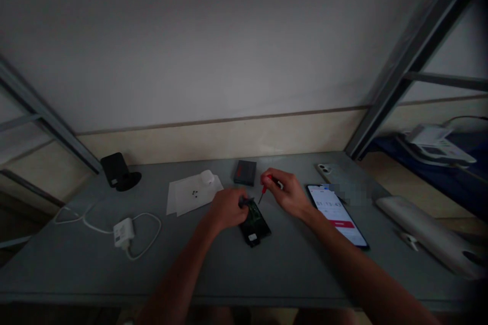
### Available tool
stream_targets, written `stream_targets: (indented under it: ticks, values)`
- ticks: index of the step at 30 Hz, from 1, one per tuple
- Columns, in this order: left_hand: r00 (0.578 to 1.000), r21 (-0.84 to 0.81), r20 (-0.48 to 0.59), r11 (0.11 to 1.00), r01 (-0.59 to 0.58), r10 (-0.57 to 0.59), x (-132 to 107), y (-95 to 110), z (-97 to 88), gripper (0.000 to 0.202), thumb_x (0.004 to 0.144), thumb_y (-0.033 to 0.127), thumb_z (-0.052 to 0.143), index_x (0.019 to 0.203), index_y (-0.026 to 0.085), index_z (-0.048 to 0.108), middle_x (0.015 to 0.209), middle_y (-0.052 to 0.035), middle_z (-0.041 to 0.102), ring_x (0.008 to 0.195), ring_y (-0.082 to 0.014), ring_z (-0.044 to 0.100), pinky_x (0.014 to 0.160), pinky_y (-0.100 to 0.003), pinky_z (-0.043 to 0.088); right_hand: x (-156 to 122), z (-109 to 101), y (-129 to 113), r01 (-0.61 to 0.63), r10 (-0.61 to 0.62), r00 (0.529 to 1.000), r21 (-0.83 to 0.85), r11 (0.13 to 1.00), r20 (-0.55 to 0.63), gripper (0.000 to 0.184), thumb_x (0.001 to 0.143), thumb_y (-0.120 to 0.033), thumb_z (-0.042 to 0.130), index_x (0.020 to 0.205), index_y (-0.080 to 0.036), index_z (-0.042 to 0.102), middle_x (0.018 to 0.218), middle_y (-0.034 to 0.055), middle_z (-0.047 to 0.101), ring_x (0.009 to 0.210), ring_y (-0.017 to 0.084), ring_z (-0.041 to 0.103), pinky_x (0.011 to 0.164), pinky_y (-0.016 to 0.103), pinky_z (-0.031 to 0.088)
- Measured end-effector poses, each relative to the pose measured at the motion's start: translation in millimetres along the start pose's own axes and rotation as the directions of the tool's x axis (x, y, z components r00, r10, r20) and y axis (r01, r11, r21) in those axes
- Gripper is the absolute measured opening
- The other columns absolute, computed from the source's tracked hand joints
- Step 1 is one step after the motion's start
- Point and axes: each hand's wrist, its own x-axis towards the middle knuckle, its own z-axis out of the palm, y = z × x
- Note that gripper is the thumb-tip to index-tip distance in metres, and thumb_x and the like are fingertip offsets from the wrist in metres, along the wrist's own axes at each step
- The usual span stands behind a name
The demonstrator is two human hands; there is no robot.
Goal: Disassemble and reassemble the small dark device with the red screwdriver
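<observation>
My right hand [284,190] is closed round the red handle of a small screwdriver [264,188]. Its thin shaft points down at the upper right edge of an opened phone [257,226], whose dark and green inside shows. At the phone's upper end, the fingers of my left hand [227,208] are pinched on a small dark piece [246,202]; I cannot tell what it is or whether it is attached. Left of that hand, several tiny dark bits, perhaps screws, lie on white paper sheets [183,200]. A round white object [207,177] rests on the paper's far edge.
A dark box [245,172] stands behind the phone. To the right lie a lit phone with a timer [333,213], another phone [331,175] and a long grey case [423,231]. A white adapter with cable [124,232] and a black stand [117,170] are at left.
</observation>
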Motion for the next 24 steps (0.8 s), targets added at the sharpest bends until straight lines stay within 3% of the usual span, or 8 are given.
stream_targets:
  ticks: [2, 4, 10, 18, 24]
  values:
    - [1.0, 0.003, 0.011, 1.0, 0.013, -0.013, -2, -1, -2.2, 0.05, 0.075, 0.018, 0.059, 0.124, 0.026, 0.064, 0.086, -0.0043, 0.073, 0.082, -0.0273, 0.069, 0.079, -0.036, 0.051, 0, 4, 1, 0.001, 0.0, 1.0, -0.038, 0.999, 0.016, 0.032, 0.101, -0.044, 0.047, 0.084, -0.021, 0.063, 0.075, 0.0026, 0.064, 0.068, 0.017, 0.059, 0.064, 0.029, 0.043]
    - [0.999, -0.012, 0.036, 1.0, -0.01, 0.01, -3, -1, -4.1, 0.056, 0.076, 0.02, 0.059, 0.132, 0.027, 0.059, 0.084, -0.0039, 0.073, 0.08, -0.0275, 0.07, 0.078, -0.036, 0.05, 0, 7, 2, -0.001, 0.003, 1.0, -0.065, 0.998, 0.021, 0.03, 0.101, -0.042, 0.048, 0.086, -0.022, 0.063, 0.075, 0.0024, 0.065, 0.068, 0.017, 0.059, 0.064, 0.029, 0.043]
    - [0.998, -0.041, 0.057, 0.999, -0.024, 0.026, 0, -3, -2.3, 0.032, 0.082, 0.022, 0.055, 0.11, 0.025, 0.069, 0.077, -0.0025, 0.072, 0.073, -0.0224, 0.068, 0.071, -0.03, 0.047, -1, 16, 6, 0.011, -0.009, 0.999, -0.057, 0.998, 0.049, 0.023, 0.1, -0.038, 0.051, 0.09, -0.022, 0.064, 0.079, 0.0027, 0.066, 0.071, 0.017, 0.061, 0.068, 0.029, 0.045]
    - [0.999, -0.08, 0.05, 0.997, -0.008, 0.012, 2, -3, -0.9, 0.028, 0.082, 0.022, 0.055, 0.107, 0.024, 0.069, 0.074, -0.0011, 0.07, 0.069, -0.0193, 0.065, 0.067, -0.027, 0.041, -3, 26, 19, 0.001, 0.005, 0.997, -0.07, 0.998, 0.082, 0.018, 0.1, -0.034, 0.051, 0.095, -0.022, 0.064, 0.086, 0.0029, 0.068, 0.078, 0.018, 0.064, 0.073, 0.03, 0.046]
    - [0.999, -0.086, 0.033, 0.996, -0.006, 0.008, 2, -4, -0.3, 0.026, 0.078, 0.019, 0.056, 0.1, 0.024, 0.069, 0.077, -0.0014, 0.07, 0.071, -0.0197, 0.064, 0.067, -0.028, 0.04, 0, 28, 13, 0.051, -0.05, 0.999, -0.072, 0.996, 0.019, 0.018, 0.1, -0.031, 0.054, 0.092, -0.022, 0.067, 0.087, 0.0047, 0.065, 0.081, 0.019, 0.063, 0.075, 0.031, 0.048]
